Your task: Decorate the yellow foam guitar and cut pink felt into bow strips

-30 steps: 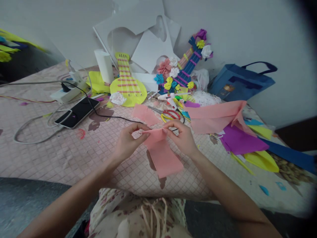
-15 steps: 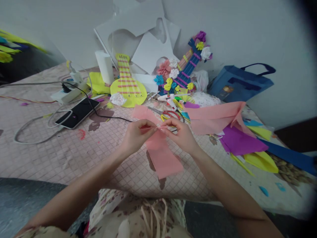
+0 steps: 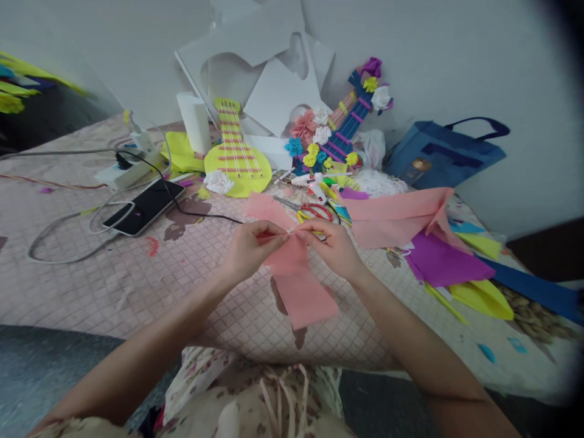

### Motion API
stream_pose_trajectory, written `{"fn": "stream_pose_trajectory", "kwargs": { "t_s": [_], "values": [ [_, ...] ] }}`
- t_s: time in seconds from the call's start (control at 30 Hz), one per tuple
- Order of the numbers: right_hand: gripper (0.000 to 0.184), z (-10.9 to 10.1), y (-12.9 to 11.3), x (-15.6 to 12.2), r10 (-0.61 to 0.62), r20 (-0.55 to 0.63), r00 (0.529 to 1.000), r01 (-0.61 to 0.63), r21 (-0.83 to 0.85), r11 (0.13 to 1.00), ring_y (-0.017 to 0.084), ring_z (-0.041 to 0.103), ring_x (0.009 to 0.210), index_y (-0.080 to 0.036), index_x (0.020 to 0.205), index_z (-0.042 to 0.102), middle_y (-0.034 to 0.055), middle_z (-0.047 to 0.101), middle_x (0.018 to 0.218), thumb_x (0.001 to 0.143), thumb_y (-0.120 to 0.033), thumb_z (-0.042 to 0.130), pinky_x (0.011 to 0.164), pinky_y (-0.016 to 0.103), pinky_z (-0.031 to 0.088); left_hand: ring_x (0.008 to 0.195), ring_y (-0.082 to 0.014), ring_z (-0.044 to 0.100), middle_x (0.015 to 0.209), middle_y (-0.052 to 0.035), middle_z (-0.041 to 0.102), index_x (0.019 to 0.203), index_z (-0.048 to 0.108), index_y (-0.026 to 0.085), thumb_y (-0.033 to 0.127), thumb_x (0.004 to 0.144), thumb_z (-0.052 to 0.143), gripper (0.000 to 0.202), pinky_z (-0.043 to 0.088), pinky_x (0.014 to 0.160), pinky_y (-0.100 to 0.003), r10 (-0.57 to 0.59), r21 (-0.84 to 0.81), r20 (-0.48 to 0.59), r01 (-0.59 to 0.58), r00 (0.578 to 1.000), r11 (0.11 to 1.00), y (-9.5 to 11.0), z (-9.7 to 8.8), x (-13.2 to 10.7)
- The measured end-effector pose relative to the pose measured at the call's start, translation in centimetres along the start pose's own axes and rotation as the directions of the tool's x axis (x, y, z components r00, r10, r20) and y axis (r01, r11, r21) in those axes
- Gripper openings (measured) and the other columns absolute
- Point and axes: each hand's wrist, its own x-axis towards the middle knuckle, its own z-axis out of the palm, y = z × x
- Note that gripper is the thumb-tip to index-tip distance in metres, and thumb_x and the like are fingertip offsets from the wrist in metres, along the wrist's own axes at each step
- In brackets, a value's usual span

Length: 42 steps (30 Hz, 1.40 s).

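My left hand [image 3: 249,250] and my right hand [image 3: 336,248] meet at the middle of the table, thumb and forefinger of each pinched together. Between the fingertips is a thin, pale pink piece of paper [image 3: 292,232], mostly covered by the fingers. Under the hands a wide strip of pink crepe paper [image 3: 305,297] lies on the table. Whether the pinched piece joins this strip I cannot tell. Just beyond the fingers are scissors [image 3: 316,212] with red and yellow handles and a white glue gun [image 3: 316,185].
A yellow paper guitar [image 3: 238,167] and a blue one [image 3: 349,131] with paper flowers lean at the back. To the left lie a phone [image 3: 143,210], cables and a power strip [image 3: 128,173]. Pink crepe paper [image 3: 387,216], purple paper [image 3: 440,258] and a blue bag [image 3: 438,155] are right.
My right fingertips have shifted slightly and bent more closely over the pinched pink paper. My left hand stays nearly in place, and the strip below lies as before.
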Motion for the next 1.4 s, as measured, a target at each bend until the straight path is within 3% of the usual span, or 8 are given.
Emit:
{"fn": "stream_pose_trajectory", "kwargs": {
  "t_s": [0.13,0.27,0.5,0.77,1.03,1.13,1.23,1.4],
  "values": [
    [0.023,0.0,0.2,0.0,0.04,-0.005,0.999,-0.04,0.071,0.997,0.018,0.062,0.082,-0.023,0.083,0.066,0.0019,0.066,0.082,0.09,-0.036,0.049,0.074,0.031,0.047,0.071,-0.0149,0.063,0.077,-0.0054,0.07,0.073,0.068,0.014,0.028,0.073,0.068,0.014,0.051,0.068,-0.026,-0.02,-0.025,0.004,0.02,1.0,0.999,0.0,0.0,0.1],
    [0.015,0.5,0.2,0.2,0.021,0.009,1.0,-0.022,0.078,0.997,0.017,0.06,0.08,-0.021,0.081,0.064,0.0015,0.065,0.081,0.082,-0.037,0.061,0.074,0.03,0.047,0.073,-0.0162,0.064,0.079,-0.0059,0.07,0.074,0.068,0.014,0.03,0.073,0.068,0.016,0.052,0.07,-0.028,-0.03,-0.02,0.019,0.03,0.999,0.999,0.1,-0.1,0.2],
    [0.013,1.0,0.2,0.2,0.053,-0.049,0.997,-0.046,0.136,0.99,0.013,0.056,0.069,-0.02,0.075,0.06,-0.0001,0.059,0.071,0.082,-0.031,0.06,0.065,0.026,0.046,0.08,-0.0178,0.065,0.086,-0.005,0.071,0.087,0.068,0.017,0.034,0.069,0.073,0.025,0.051,0.071,-0.027,0.032,0.06,-0.014,-0.031,0.999,0.998,-0.4,-0.5,0.0],
    [0.011,0.9,0.1,0.1,0.08,-0.041,0.996,-0.072,0.153,0.986,0.014,0.056,0.07,-0.02,0.075,0.06,0.0007,0.06,0.073,0.081,-0.029,0.061,0.064,0.027,0.046,0.072,-0.0157,0.063,0.081,-0.0051,0.072,0.081,0.071,0.016,0.035,0.076,0.067,0.02,0.048,0.063,-0.025,-0.051,-0.072,0.004,0.051,0.999,0.996,-1.2,-0.7,-0.3],
    [0.01,0.9,0.0,0.2,0.11,-0.045,0.993,-0.098,0.222,0.97,0.013,0.056,0.068,-0.019,0.073,0.061,-0.0003,0.06,0.071,0.078,-0.027,0.063,0.063,0.026,0.046,0.078,-0.0167,0.064,0.083,-0.0039,0.072,0.085,0.072,0.018,0.035,0.08,0.061,0.02,0.05,0.073,-0.028,-0.109,-0.164,0.013,0.11,0.994,0.98,-0.8,-1.8,-0.8],
    [0.01,0.9,-0.1,0.3,0.108,-0.034,0.994,-0.097,0.224,0.97,0.012,0.055,0.068,-0.019,0.073,0.061,-0.0005,0.059,0.07,0.079,-0.027,0.063,0.063,0.026,0.046,0.086,-0.0175,0.064,0.093,-0.0058,0.071,0.092,0.07,0.018,0.039,0.083,0.057,0.026,0.05,0.077,-0.029,-0.09,-0.132,0.025,0.092,0.996,0.987,-0.6,-2.0,-0.8],
    [0.012,0.9,-0.2,0.4,0.102,-0.01,0.995,-0.097,0.229,0.969,0.013,0.055,0.069,-0.018,0.074,0.061,-0.0001,0.059,0.071,0.08,-0.029,0.062,0.064,0.026,0.046,0.089,-0.0181,0.064,0.097,-0.0071,0.07,0.093,0.069,0.017,0.039,0.076,0.067,0.028,0.05,0.078,-0.027,-0.049,-0.094,0.025,0.052,0.998,0.994,-0.3,-1.8,-0.4],
    [0.015,0.9,-0.2,0.5,0.094,0.007,0.996,-0.093,0.23,0.969,0.014,0.056,0.07,-0.019,0.076,0.063,0.0006,0.061,0.073,0.079,-0.033,0.064,0.065,0.027,0.046,0.077,-0.0157,0.064,0.083,-0.0055,0.071,0.082,0.069,0.014,0.033,0.074,0.069,0.021,0.051,0.073,-0.026,0.021,-0.009,0.056,-0.02,0.998,1.0,-0.1,-0.8,0.4]
  ]
}}
